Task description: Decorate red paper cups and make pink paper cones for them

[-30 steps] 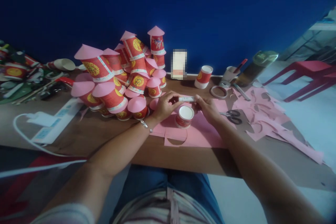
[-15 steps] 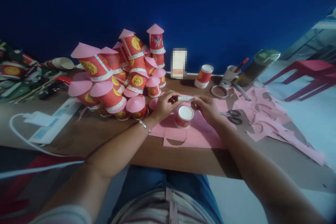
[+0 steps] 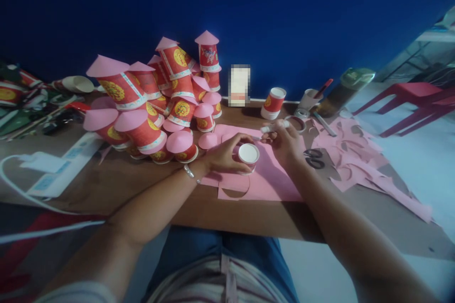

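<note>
In the middle of the pink paper sheet (image 3: 273,180) stands a red paper cup (image 3: 249,154) with its white base facing up. My left hand (image 3: 227,155) curves around its left side, thumb in front and fingers behind. Just to the right and above, my right hand (image 3: 284,139) is closed on a small white tube (image 3: 269,128) that looks like a glue tube. A small white piece (image 3: 256,138) shows near the right fingertips; I cannot tell whether it is a cap. Beside my right wrist lie dark-handled scissors (image 3: 314,158).
Several red paper lanterns with pink cone tops (image 3: 137,125) are stacked at the left, near a white power strip (image 3: 66,165). Behind stand another red cup (image 3: 273,103), a tape roll (image 3: 296,124) and a bottle (image 3: 346,90). Pink scraps (image 3: 359,161) cover the right side.
My left hand has left the white tube and come down around the red cup. My right hand has drawn the tube to the right and tilted it.
</note>
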{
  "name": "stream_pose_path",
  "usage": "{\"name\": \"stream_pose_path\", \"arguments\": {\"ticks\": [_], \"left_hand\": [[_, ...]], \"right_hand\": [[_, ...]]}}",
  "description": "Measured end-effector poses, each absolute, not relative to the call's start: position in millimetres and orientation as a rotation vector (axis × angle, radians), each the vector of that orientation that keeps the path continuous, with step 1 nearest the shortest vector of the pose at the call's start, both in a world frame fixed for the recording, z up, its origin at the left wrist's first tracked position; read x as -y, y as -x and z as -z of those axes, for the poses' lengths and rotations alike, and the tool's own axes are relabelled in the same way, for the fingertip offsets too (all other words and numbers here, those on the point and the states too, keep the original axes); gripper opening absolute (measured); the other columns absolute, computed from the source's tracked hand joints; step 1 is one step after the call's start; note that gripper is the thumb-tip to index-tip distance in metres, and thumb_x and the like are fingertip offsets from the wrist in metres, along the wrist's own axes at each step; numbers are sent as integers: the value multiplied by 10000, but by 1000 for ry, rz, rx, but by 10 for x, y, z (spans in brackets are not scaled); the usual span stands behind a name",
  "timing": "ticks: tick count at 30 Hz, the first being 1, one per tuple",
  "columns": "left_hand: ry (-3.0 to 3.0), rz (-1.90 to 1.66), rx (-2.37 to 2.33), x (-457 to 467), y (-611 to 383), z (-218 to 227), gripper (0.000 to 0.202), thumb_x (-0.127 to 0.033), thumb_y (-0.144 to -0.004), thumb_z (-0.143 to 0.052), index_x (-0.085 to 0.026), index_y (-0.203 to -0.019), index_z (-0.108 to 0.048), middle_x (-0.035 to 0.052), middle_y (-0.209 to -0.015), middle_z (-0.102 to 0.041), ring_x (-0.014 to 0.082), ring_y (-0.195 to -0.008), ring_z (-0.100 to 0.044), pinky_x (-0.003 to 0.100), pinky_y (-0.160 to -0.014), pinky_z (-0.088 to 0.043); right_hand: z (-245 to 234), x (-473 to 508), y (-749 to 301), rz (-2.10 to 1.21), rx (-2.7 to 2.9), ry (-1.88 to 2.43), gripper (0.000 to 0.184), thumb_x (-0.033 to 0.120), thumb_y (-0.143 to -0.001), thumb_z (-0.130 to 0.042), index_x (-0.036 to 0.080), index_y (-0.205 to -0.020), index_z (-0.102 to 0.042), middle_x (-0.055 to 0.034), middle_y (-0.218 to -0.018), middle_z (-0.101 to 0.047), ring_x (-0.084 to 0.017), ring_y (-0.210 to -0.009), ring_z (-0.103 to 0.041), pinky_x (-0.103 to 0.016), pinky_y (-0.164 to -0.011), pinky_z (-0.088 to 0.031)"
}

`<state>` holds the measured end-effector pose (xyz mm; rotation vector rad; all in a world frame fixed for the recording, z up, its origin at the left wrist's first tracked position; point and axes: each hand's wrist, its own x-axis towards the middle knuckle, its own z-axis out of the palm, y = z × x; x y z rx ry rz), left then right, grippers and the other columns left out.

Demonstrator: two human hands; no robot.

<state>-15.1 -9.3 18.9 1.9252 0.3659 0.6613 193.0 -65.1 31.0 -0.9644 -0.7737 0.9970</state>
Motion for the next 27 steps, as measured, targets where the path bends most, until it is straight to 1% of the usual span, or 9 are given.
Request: {"name": "stream_pose_path", "arguments": {"ticks": [1,3,5,8,10,14,19,23,27], "left_hand": [[-1990,-621,-362,125,146,-211,716,-347,-652,-917,-247,-1272,-573,114,-1281,-651,275,-1175,-650,431,-990,-539],[-2033,-609,-432,164,128,-228,652,-311,-726,-863,-250,-1302,-563,94,-1228,-681,254,-1092,-682,421,-931,-566],[-2045,-731,-556,165,104,-208,568,-312,-737,-852,-221,-1231,-586,84,-1164,-699,245,-1030,-690,416,-892,-575],[-2044,-910,-684,126,76,-150,513,-283,-705,-868,-188,-1128,-593,90,-1126,-702,246,-1022,-683,415,-892,-571],[-2041,-917,-709,106,67,-126,504,-267,-706,-863,-182,-1122,-590,94,-1133,-701,247,-1037,-680,414,-902,-567],[-2026,-888,-726,108,67,-129,487,-292,-729,-849,-181,-1128,-592,88,-1135,-707,238,-1032,-682,403,-900,-566],[-2024,-909,-731,115,61,-131,511,-327,-714,-870,-185,-1128,-607,93,-1144,-714,245,-1037,-688,396,-879,-572],[-2036,-931,-714,109,58,-124,530,-326,-708,-878,-194,-1145,-610,92,-1154,-715,244,-1033,-692,390,-862,-575],[-2043,-947,-705,109,60,-121,515,-307,-702,-878,-202,-1127,-608,80,-1133,-717,233,-1000,-696,380,-844,-577]], "right_hand": [[-313,650,-1925,-1003,794,964,479,552,-674,-879,259,-882,-563,7,-892,-748,-122,-611,-642,-254,-557,-558],[-315,650,-1921,-994,842,970,449,470,-635,-908,255,-879,-599,-4,-945,-742,-120,-648,-626,-257,-575,-548],[-312,657,-1920,-956,889,990,397,458,-657,-892,240,-878,-643,-16,-908,-728,-121,-650,-602,-265,-582,-537],[-311,687,-1909,-905,968,1017,337,466,-727,-857,220,-885,-688,-19,-833,-710,-127,-647,-588,-279,-597,-542],[-319,715,-1889,-868,1012,1028,326,464,-738,-857,215,-872,-693,-17,-827,-709,-130,-654,-598,-283,-603,-551],[-348,764,-1836,-785,1070,1070,372,509,-727,-863,215,-844,-669,-16,-811,-707,-137,-655,-622,-292,-605,-575],[-338,809,-1807,-671,1192,1133,358,528,-793,-807,219,-887,-653,-31,-862,-699,-155,-697,-647,-317,-642,-602],[-329,841,-1804,-580,1338,1178,262,465,-873,-736,219,-915,-657,-49,-925,-702,-166,-740,-664,-327,-676,-604],[-353,858,-1794,-453,1454,1218,189,407,-913,-682,222,-877,-659,-72,-933,-706,-193,-807,-676,-335,-690,-602]]}}
